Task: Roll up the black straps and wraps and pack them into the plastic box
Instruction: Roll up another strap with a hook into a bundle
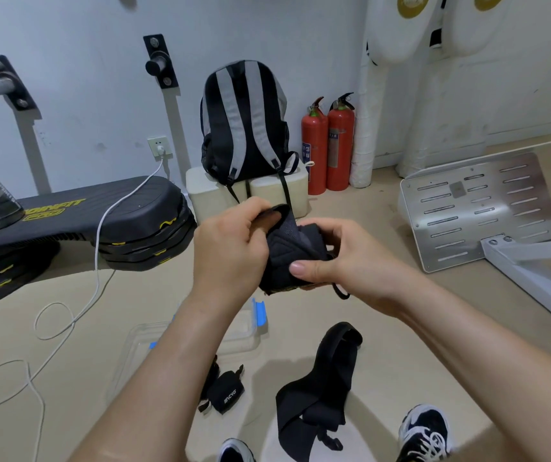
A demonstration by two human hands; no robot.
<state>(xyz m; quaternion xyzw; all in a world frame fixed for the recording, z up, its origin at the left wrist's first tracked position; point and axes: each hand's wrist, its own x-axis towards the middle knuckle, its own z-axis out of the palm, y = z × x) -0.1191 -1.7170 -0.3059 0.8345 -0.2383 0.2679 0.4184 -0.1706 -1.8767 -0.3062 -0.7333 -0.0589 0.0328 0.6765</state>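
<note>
Black wrap (pixel 295 248) is being held in mid-air by both hands, above the floor (pixel 434 311). Its upper edge is being gripped by the left hand (pixel 230 248), fingers curled into the fold. Its lower part is being pinched by the right hand (pixel 344 258), thumb pressed flat on the fabric. Wrap is bunched, not neatly rolled. Plastic box (pixel 240 335) is lying on the floor under the left forearm, partly hidden by it. Rolled wrap (pixel 225 391) is lying just beside the box. Loose strap (pixel 327 378) is lying near the shoes.
</note>
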